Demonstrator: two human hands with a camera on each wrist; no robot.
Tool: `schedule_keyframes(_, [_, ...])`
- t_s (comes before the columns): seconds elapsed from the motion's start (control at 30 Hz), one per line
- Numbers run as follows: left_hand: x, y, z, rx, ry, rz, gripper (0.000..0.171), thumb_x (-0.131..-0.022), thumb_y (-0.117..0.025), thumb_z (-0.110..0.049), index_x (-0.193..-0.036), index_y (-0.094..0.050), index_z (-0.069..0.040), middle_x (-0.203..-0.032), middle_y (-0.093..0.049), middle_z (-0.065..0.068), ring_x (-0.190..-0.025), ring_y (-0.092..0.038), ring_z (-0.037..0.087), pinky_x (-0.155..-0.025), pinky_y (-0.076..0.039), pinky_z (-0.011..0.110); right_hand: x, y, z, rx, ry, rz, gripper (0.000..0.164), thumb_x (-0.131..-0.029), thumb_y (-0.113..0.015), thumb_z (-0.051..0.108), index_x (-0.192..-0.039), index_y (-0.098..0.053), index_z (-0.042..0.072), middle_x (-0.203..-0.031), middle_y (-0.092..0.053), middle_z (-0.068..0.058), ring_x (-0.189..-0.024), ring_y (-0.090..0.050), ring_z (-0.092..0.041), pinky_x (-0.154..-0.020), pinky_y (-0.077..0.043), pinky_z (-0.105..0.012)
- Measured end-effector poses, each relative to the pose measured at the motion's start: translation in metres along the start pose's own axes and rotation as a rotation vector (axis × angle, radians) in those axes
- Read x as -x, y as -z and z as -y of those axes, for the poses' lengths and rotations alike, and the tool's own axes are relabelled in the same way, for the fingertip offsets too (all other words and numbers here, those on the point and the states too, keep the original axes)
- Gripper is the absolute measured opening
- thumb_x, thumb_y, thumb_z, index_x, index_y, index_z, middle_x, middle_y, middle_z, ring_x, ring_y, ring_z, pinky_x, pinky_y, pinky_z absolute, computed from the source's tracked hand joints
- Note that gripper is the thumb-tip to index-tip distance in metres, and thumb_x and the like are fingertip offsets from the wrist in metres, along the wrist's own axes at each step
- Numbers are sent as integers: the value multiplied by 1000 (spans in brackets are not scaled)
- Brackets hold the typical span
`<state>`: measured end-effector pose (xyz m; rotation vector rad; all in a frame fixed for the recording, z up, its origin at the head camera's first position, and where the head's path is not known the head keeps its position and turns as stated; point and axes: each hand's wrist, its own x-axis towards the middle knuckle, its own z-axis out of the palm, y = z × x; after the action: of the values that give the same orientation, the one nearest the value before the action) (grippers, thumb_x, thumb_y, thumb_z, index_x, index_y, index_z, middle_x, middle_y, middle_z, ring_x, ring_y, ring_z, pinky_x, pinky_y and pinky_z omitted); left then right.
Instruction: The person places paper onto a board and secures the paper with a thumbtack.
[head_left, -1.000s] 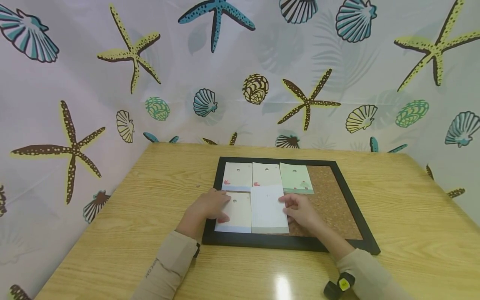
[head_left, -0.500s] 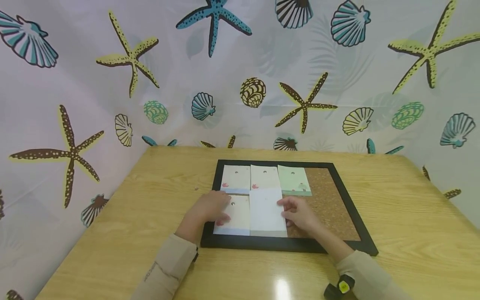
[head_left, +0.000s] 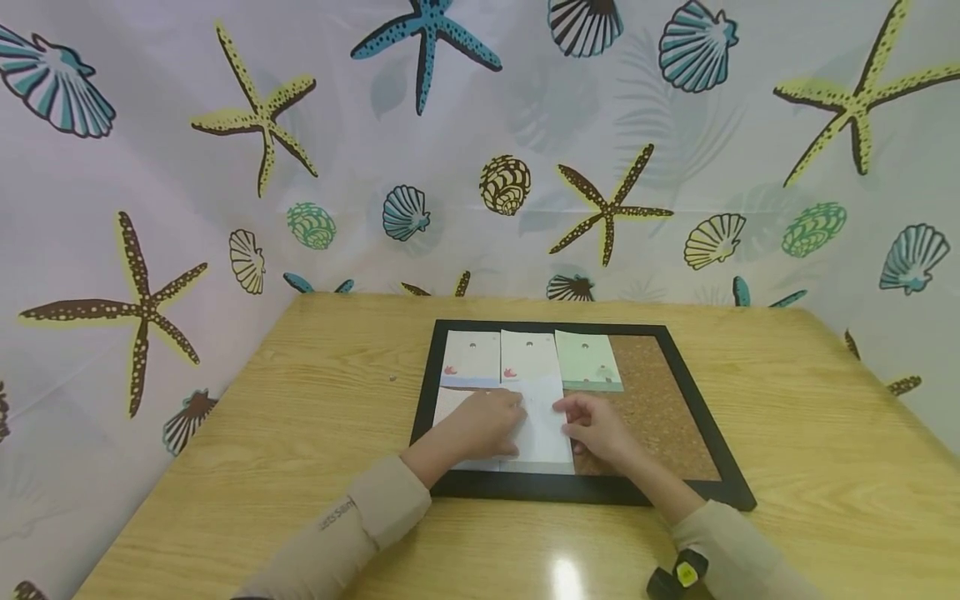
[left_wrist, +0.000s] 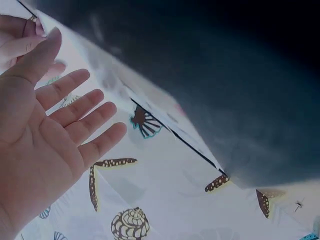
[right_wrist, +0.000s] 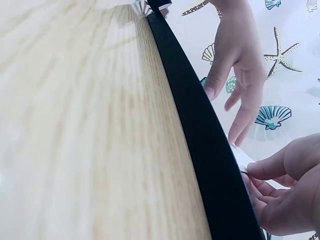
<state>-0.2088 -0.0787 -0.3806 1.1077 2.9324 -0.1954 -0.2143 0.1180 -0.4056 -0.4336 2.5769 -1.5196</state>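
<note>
A black-framed cork board [head_left: 660, 417] lies on the table with note sheets on it. My right hand [head_left: 600, 429] pinches the right edge of a white note sheet [head_left: 542, 442] in the lower middle, and the right wrist view shows that thumb and fingers [right_wrist: 287, 185] at the paper's edge. Over the same sheet's left part is my left hand [head_left: 480, 421], partly covering the lower-left note sheet [head_left: 448, 402]. In the left wrist view the left hand's fingers [left_wrist: 80, 132] are spread and fairly straight. Whether its fingertips press the paper cannot be told.
Along the board's top are two pale note sheets [head_left: 471, 358] and a green one [head_left: 588, 362], each with a round metallic spot near its top. A small object [head_left: 392, 378] lies on the wooden table [head_left: 330, 367] left of the board. A patterned cloth [head_left: 450, 167] hangs behind.
My left hand has moved right from the lower-left note sheet onto the white middle sheet. The right hand keeps its hold at that sheet's right edge.
</note>
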Motion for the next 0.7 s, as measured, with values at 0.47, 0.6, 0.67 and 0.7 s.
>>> schedule_keyframes(0.47, [-1,-11,-2,43,57,105,49,-81,-58,-47,-116,-56,-12,-125,-51,3,-111,-49,18,-84,-43,38,0,-1,-2,42,-4,5,24,-79,-58,-12,-103,-59,-9,-81,-54,-14,-63,-51,-17,-46,-48,-28])
schedule_keyframes(0.6, [-2,-12,-1,52,62,102,48,-81,-59,-46,-115,-56,-12,-124,-52,3,-109,-50,18,-82,-44,38,-1,-1,-1,62,-13,-1,25,-79,-59,-12,-103,-59,-8,-80,-54,-12,-64,-52,-17,-47,-48,-28])
schedule_keyframes(0.67, [-3,-12,-1,59,62,101,47,-81,-60,-46,-114,-57,-12,-123,-52,3,-108,-50,17,-82,-44,37,-1,-1,-1,104,-13,-8,25,-78,-60,-11,-103,-59,-7,-81,-56,-11,-65,-52,-17,-49,-48,-28])
schedule_keyframes(0.7, [-3,-12,-1,61,62,100,47,-81,-60,-46,-114,-57,-12,-123,-52,3,-107,-50,17,-81,-45,37,-1,-1,0,128,-15,-13,26,-78,-61,-11,-103,-60,-6,-82,-57,-11,-65,-52,-17,-50,-48,-28])
